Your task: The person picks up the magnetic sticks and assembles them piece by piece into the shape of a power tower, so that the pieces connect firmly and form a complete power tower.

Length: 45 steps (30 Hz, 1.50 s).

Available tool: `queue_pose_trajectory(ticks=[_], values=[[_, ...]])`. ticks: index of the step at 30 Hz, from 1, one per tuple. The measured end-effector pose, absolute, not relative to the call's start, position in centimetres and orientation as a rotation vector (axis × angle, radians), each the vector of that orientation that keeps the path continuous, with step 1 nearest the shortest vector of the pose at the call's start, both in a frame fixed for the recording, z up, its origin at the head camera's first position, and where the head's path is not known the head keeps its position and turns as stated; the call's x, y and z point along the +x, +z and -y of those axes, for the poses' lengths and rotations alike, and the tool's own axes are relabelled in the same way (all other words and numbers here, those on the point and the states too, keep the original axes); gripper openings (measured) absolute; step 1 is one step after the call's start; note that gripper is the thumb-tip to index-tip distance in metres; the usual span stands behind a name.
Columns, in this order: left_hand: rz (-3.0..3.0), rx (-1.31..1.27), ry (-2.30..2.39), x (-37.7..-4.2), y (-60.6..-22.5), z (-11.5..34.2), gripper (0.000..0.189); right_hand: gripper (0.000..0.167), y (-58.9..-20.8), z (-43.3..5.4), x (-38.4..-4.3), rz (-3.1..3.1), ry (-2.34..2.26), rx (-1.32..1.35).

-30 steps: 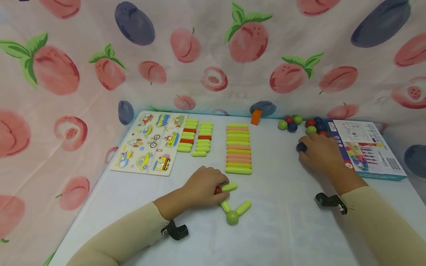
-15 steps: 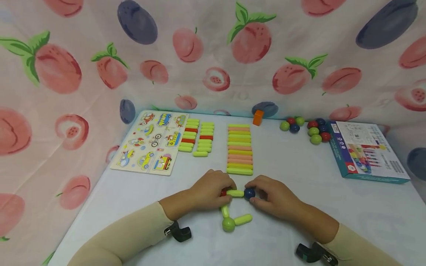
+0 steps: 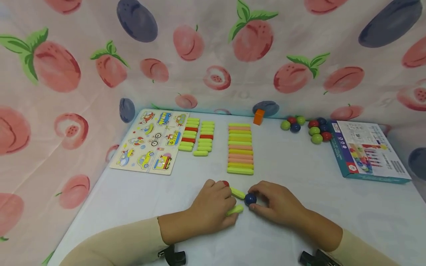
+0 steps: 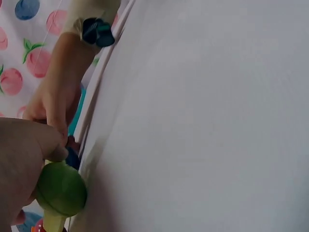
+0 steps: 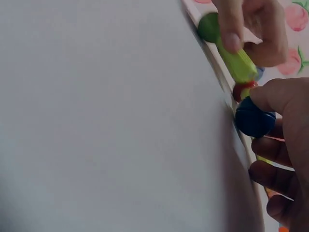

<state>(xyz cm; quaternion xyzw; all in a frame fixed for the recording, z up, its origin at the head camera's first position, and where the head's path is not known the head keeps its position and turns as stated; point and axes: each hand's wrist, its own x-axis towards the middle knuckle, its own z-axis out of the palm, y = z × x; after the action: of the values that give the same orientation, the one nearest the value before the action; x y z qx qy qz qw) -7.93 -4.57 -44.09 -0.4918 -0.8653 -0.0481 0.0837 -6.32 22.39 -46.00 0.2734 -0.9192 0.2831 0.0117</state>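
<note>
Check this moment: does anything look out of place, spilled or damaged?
Mildly odd: the orange block sits alone near the table's far edge, apart from the grouped sticks and balls. I see no spill or damage, including on the blue ball in the right hand.

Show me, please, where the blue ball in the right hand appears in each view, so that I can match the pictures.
Head: the blue ball is slightly right of centre, in the lower half.
Left wrist: the blue ball is at lower left, just above the green ball, partly hidden.
Right wrist: the blue ball is toward the right edge, about mid-height.
Shared landmark: the right hand, seen in all three.
</note>
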Motion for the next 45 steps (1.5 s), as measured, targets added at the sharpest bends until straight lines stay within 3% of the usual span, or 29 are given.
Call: queue_pose_trajectory(ticks=[4,12,18,29,32,38,45], values=[[2.596,-1.355,-0.201,-8.1,-44.5,4.7,0.028,0.032,-46.0,-21.8,-5.6,2.900,0.887,0.821],[2.625,-1.365,-0.241,-8.2,-45.0,4.8,0.030,0.034,-45.6,-20.8,-4.4,2.921,0.900,0.726],[2.675,-1.493,-0.315,-8.7,-44.7,6.3,0.026,0.029,-44.9,-19.6,-2.1,3.021,0.738,0.696],[2.481,-1.756,-0.520,-11.7,-44.3,6.5,0.030,0.042,-44.0,-18.1,-0.6,3.098,0.385,0.607],[2.466,-1.598,-0.597,-14.1,-44.6,7.6,0.025,0.038,-43.8,-19.1,-1.7,3.086,0.461,0.505],[2.779,-0.928,-0.346,-19.3,-44.3,11.3,0.027,0.043,-44.0,-21.9,-5.3,2.987,0.689,0.298],[2.816,-1.016,-0.254,-20.9,-44.9,12.0,0.017,0.045,-45.0,-22.1,-6.9,2.947,0.778,0.525]])
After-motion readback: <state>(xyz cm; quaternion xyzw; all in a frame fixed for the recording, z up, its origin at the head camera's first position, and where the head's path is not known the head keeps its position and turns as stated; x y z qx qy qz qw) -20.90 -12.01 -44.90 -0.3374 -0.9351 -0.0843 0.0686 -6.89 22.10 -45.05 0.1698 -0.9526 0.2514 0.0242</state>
